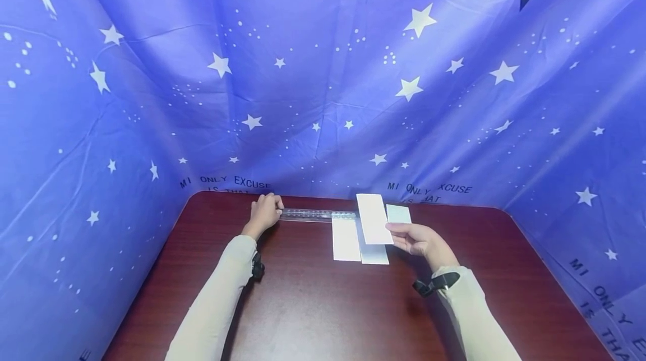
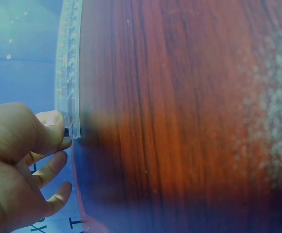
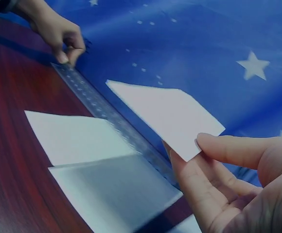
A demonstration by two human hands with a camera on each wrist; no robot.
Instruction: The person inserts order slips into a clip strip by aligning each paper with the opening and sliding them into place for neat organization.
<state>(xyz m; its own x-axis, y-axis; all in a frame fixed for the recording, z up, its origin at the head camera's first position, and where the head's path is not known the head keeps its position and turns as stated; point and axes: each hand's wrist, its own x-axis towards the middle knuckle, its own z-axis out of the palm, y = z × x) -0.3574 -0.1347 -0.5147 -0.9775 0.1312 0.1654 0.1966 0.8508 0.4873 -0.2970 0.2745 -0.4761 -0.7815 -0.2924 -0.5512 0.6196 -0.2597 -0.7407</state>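
Note:
My left hand (image 1: 264, 213) pinches the left end of a clear plastic ruler (image 1: 308, 214), thumb on top, near the table's far edge. In the left wrist view, the ruler (image 2: 69, 63) runs away from the thumb along that edge. A white paper card (image 1: 373, 218) is held above the table by my right hand (image 1: 419, 240), pinched between thumb and fingers at its right side. Beneath it, two white cards lie side by side: the left card (image 3: 78, 138) and a shaded right card (image 3: 114, 194). The ruler crosses their far ends.
Another pale card (image 1: 398, 213) lies to the right, behind my right hand. The dark red wooden table (image 1: 303, 305) has rounded far corners. A blue star-patterned cloth (image 1: 313, 69) hangs around its back and sides.

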